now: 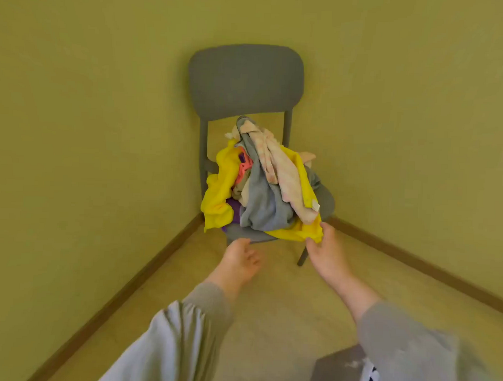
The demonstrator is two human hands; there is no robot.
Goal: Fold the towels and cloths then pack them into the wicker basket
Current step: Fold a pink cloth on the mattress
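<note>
while reaching toward the cloth pile (261, 202) ahead:
pinching yellow towel (217, 197) with right hand (328, 255), left hand (239, 258) spread and empty beside it.

Chair (244, 79): grey, moulded, rounded backrest, upright, facing the camera. It stands in the corner, its back close to where the two walls meet. Only the seat's front edge and right side show; one front leg is visible, on the floor.

Walls (90, 113): olive-yellow, plain, unmarked.

Skirting (144, 272): brown strip along the foot of both walls, converging behind the chair.

Floor (283, 305): tan, smooth.

Dark grey surface (335, 372): flat, at the bottom edge; identity cannot be determined.
</note>
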